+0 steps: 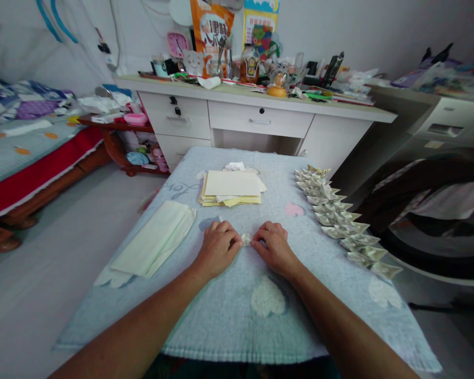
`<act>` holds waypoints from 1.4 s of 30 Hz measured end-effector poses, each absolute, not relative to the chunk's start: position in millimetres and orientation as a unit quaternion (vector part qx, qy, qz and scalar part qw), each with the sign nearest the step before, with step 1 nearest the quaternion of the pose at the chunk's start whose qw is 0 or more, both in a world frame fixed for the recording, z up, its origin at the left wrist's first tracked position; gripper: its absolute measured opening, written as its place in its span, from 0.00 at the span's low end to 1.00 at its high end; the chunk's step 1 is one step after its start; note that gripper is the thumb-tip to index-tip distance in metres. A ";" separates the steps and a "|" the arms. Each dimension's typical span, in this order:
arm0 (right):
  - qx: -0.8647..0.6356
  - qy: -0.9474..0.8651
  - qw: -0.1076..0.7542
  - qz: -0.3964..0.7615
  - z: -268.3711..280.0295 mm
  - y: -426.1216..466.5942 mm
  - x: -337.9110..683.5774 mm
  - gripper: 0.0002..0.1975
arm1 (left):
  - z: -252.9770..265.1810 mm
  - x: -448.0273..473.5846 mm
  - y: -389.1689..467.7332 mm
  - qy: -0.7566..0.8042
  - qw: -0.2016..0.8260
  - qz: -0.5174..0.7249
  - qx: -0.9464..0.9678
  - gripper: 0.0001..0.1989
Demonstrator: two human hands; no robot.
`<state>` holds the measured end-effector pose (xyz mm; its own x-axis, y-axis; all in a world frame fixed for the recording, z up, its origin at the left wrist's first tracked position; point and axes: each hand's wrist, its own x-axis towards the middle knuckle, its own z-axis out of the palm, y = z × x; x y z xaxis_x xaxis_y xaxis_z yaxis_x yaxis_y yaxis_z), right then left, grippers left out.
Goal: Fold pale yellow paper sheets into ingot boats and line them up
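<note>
Pale paper piece (246, 240) is sitting mid-way across the bench (209, 326), left hand (222, 245) and right hand (274, 245) both pinching it! Folded papers (334, 217) are lining the right edge, seemingly finished; flat sheets (154, 242) leftward and a pile (233, 183) beyond are looking unfolded. Open room is showing between right hand and folded papers.
</note>
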<state>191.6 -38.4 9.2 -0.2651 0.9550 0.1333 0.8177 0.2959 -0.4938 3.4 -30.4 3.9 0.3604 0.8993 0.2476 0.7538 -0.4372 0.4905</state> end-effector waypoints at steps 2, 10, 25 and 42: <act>-0.577 -0.775 0.200 0.164 10.1 -38.6 190.4 0.05 | 4.3 3.8 -30.8 0.524 0.138 0.237 0.807 0.07; -0.601 -0.771 0.170 0.127 8.8 -38.5 185.4 0.09 | 5.6 5.9 -32.6 0.540 0.102 0.208 0.809 0.10; -0.614 -0.774 0.127 0.091 6.6 -36.6 182.8 0.10 | 7.4 9.1 -35.2 0.543 0.064 0.179 0.818 0.10; -0.627 -0.765 0.131 0.072 5.7 -37.7 180.3 0.08 | 5.6 9.4 -34.1 0.573 0.080 0.196 0.791 0.06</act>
<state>180.3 -37.7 5.7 -0.1802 0.9774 0.1104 0.9398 0.2042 -0.2740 9.4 -34.1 5.6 0.2656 0.9389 0.2189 0.8763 -0.3297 0.3513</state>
